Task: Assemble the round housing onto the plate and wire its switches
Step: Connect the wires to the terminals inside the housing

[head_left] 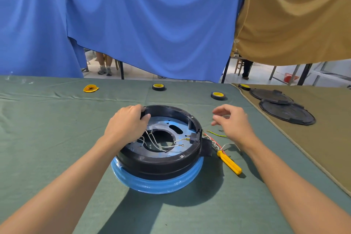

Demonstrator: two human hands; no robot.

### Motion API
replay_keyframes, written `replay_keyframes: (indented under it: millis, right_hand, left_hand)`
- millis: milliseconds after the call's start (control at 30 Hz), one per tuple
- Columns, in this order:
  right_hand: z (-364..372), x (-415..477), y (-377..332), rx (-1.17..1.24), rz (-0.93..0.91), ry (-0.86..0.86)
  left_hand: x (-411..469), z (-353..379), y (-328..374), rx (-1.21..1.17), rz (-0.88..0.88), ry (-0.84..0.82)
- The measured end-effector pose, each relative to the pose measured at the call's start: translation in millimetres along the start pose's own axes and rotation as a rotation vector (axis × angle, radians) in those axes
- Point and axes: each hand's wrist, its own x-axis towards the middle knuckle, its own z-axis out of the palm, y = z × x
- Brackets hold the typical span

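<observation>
A black round housing (163, 165) sits on a blue round plate (157, 184) in the middle of the green cloth. White wires (161, 145) loop across its open centre, and a black switch block (194, 137) sits at its right wall. My left hand (127, 123) grips the housing's far left rim, thumb inside. Hovering just right of the housing, my right hand (233, 121) has loosely curled fingers and holds nothing. Red, white and green wires (216, 138) trail out beside it.
A yellow-handled screwdriver (228, 161) lies right of the housing. Two tape rolls (158, 87) (218, 95) and a yellow scrap (91, 88) lie farther back. Two black round covers (286, 113) and another tape roll (244, 87) rest on the brown cloth at right. Blue and tan curtains hang behind.
</observation>
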Motion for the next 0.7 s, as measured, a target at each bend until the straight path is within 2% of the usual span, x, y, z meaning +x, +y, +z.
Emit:
replay_keyframes:
  millis: [67, 167, 300, 433, 567, 700]
  right_hand:
    - [3, -5, -22, 0.275, 0.044, -0.068]
    - [12, -12, -50, 0.385, 0.059, -0.189]
    - [29, -19, -77, 0.413, -0.007, -0.335]
    - [61, -25, -106, 0.239, -0.144, -0.509]
    - [94, -25, -118, 0.074, -0.134, -0.514]
    - [105, -14, -119, 0.234, 0.046, -0.427]
  left_hand:
    - [2, -2, -3, -0.073, -0.023, -0.012]
    - [7, -8, -10, -0.205, -0.066, -0.038]
    - [11, -18, -26, -0.340, -0.157, -0.024]
    - [8, -15, -38, -0.586, -0.260, 0.044]
    - [8, -8, -44, -0.706, -0.315, 0.021]
    - [12, -5, -48, -0.727, -0.336, 0.001]
